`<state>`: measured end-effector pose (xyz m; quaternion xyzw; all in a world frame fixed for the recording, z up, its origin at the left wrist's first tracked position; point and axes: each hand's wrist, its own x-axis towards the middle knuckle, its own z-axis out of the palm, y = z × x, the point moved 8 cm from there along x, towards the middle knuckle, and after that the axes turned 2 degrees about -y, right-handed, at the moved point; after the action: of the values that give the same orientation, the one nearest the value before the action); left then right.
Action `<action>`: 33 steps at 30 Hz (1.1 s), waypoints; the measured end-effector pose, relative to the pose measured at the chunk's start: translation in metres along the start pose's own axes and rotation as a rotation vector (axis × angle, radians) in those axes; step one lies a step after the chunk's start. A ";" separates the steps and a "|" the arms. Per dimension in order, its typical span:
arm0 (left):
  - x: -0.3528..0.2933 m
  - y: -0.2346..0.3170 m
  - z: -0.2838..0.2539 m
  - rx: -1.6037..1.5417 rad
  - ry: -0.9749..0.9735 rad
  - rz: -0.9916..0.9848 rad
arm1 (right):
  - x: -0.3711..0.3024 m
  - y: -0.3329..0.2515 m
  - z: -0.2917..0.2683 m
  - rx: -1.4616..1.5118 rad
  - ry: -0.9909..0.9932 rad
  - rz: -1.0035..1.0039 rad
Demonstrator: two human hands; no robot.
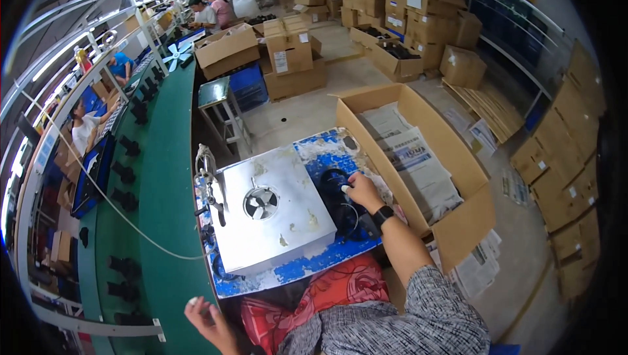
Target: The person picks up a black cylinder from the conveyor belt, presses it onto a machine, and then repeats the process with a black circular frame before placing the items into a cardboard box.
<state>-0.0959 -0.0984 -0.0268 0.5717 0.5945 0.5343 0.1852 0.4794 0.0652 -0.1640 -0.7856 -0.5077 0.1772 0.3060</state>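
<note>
The right hand's (364,190) grip pinches a black round part (340,206) lying flat just right of the white metal box (271,214) on the blue surface (314,263); its long axis is unclear. The left hand (208,319) hangs released near the green conveyor (167,224).

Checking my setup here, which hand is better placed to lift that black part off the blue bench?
Right. The right hand already rests on the black part beside the white metal box. The left hand hangs low by the green conveyor, far from it.
</note>
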 end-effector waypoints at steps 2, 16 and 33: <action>-0.015 0.001 0.006 -0.041 -0.036 0.019 | 0.006 0.002 -0.005 0.105 0.033 -0.012; -0.018 0.104 0.212 -0.973 -0.677 -0.382 | -0.200 -0.167 -0.035 1.243 -0.210 -0.266; -0.034 0.023 0.152 -0.725 -0.628 -0.466 | -0.232 -0.204 0.015 0.682 -0.554 -0.353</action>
<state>0.0507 -0.0696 -0.0753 0.4561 0.3988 0.4533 0.6538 0.2322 -0.0804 -0.0481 -0.4652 -0.6087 0.4821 0.4251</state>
